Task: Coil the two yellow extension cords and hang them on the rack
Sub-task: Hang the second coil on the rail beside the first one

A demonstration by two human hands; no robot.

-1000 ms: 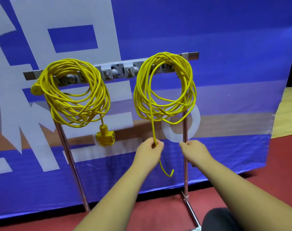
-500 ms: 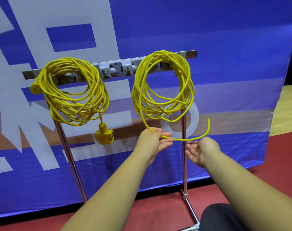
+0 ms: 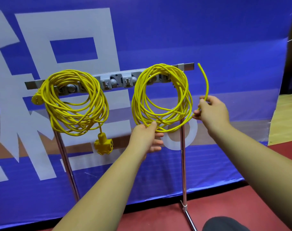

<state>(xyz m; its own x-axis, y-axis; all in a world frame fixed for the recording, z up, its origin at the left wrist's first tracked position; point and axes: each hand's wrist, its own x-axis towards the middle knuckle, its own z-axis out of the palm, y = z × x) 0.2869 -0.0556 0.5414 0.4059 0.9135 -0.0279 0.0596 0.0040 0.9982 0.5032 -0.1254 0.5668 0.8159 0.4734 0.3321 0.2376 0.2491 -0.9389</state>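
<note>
Two coiled yellow extension cords hang from the metal rack bar (image 3: 188, 66). The left coil (image 3: 75, 104) has a yellow socket block (image 3: 104, 145) dangling below it and a plug at its left side. The right coil (image 3: 161, 97) hangs near the bar's right end. My left hand (image 3: 147, 139) holds the bottom strands of the right coil, thumb on top. My right hand (image 3: 211, 110) pinches that cord's loose end (image 3: 206, 80), which curves upward to the right of the coil.
The rack stands on two chrome legs (image 3: 183, 164) on a red floor (image 3: 158, 217). A blue banner (image 3: 208, 39) with white shapes hangs right behind it. Grey hook holders (image 3: 117, 80) sit mid-bar. A dark knee shows at the bottom right.
My right hand took the loose cord end from below the coil and swung it up to the right; the left hand rose to the coil's bottom strands.
</note>
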